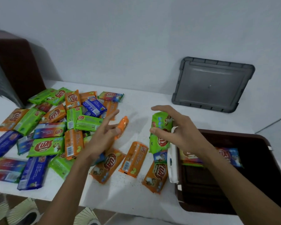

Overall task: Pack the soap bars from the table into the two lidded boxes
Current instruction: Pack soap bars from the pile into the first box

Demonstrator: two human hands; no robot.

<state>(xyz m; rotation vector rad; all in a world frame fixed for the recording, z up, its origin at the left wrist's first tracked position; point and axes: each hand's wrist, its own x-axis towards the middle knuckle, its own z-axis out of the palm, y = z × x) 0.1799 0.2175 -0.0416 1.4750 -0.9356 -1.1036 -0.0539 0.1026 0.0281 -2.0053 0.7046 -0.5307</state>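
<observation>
1. At the bottom edge, patterned floor tiles (pixel 23 210) show below the front of a white speckled desk (pixel 128 185).
2. Two bare forearms reach up from the bottom of the picture over the desk.
3. At the near right sits an open dark brown plastic box (pixel 266 176) with a white latch (pixel 173 161) on its left wall. A few wrapped soap bars (pixel 225 154) lie inside along its far side.
4. Three loose orange-wrapped soap bars (pixel 134 159) lie flat on the desk between the forearms.
5. The left hand (pixel 101 137) is over the middle of the desk. Its grip is spread, with the fingers straight. The fingertips touch a small blurred orange soap bar (pixel 122 126) standing on edge.
6. The right hand (pixel 185 135) is just left of the open box. Its grip curls round an upright green-wrapped soap bar (pixel 161 140), with the thumb on the front and the fingers arched over the top. A blue-wrapped bar (pixel 160 156) lies just below it.
7. To the left, a heap of soap bars in green, orange, blue and rainbow wrappers (pixel 73 142) covers the desk. Many overlap.
8. At the far left is a second dark brown box (pixel 18 67). It is blurred and appears tipped.
9. At the far right, a grey rectangular plastic lid (pixel 212 85) leans against the pale wall (pixel 136 38).
</observation>
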